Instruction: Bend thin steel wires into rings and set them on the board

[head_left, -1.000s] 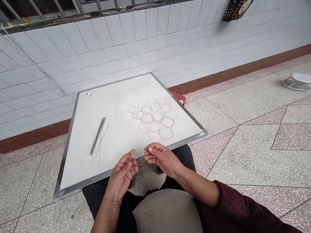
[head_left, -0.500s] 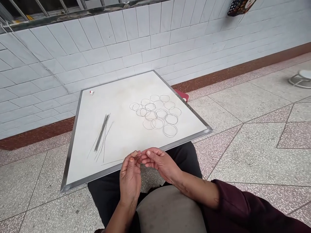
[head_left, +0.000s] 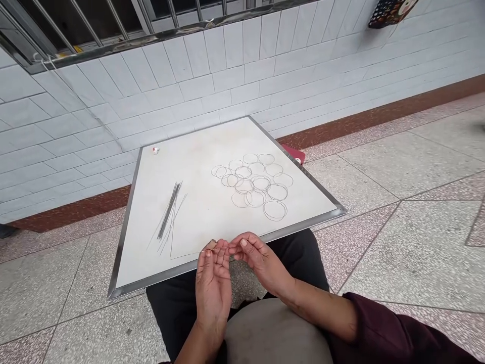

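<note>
Near the front edge of a white board point(head_left: 204, 202) with a grey metal rim, both hands meet on one thin wire point(head_left: 186, 256). My left hand point(head_left: 212, 285) is palm up, pinching the wire between thumb and forefinger; its other fingers curl loosely. The wire's free end runs left over the board. My right hand point(head_left: 265, 263) pinches at the other end, thumb on top, fingertips close to the left ones. What lies between its fingertips is barely visible. To the left lies a bundle of straight thin wires point(head_left: 168, 212), and to the right several overlapping wire rings point(head_left: 277, 192).
A small red-and-white object point(head_left: 155, 150) sits at the board's far left corner. Beyond stands a white tiled wall point(head_left: 212, 91) with a barred window point(head_left: 113, 20). A red object point(head_left: 294, 153) shows behind the board's right edge. The board's front edge is above my dark-trousered knees.
The whole view has shifted, so the board and hands appear slightly further right and lower. My left fingers have spread a little, still pinching the wire. The rings and the bundle lie as before.
</note>
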The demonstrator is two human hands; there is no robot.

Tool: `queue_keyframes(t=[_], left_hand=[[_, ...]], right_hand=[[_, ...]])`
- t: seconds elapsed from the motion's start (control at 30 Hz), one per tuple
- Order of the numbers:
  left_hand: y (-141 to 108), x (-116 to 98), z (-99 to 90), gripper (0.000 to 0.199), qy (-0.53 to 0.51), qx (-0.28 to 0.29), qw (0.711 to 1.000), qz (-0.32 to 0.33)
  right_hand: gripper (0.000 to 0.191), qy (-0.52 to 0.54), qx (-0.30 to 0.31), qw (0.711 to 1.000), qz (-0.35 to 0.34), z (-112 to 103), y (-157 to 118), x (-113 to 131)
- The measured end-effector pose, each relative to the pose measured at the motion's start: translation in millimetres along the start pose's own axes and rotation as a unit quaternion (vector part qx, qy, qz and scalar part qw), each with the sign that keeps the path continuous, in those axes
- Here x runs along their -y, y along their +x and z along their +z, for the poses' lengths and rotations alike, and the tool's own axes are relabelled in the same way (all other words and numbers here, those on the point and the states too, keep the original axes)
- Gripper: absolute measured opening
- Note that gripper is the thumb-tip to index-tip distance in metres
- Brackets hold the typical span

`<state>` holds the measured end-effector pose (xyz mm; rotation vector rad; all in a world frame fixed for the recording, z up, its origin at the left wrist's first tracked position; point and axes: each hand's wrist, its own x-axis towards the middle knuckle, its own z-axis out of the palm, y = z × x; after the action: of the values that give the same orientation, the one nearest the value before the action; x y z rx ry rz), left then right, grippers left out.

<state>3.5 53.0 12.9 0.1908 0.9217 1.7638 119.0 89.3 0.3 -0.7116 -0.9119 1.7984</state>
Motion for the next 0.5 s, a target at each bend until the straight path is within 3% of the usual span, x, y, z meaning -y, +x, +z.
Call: queue_keyframes(t=[0.17, 0.5], left_hand=[[-0.2, -1.2, 1.5, 0.009, -0.02, -0.017, 0.999, -0.02], [-5.4, -16.4, 9.8, 0.018, -0.05, -0.017, 0.999, -0.012]], right_hand=[[0.025, 0.038, -0.015, 0.998, -0.049, 1.8, -0.3, 1.2], [0.028, 0.121, 0.007, 0.992, -0.029, 6.0, -1.6, 6.3]])
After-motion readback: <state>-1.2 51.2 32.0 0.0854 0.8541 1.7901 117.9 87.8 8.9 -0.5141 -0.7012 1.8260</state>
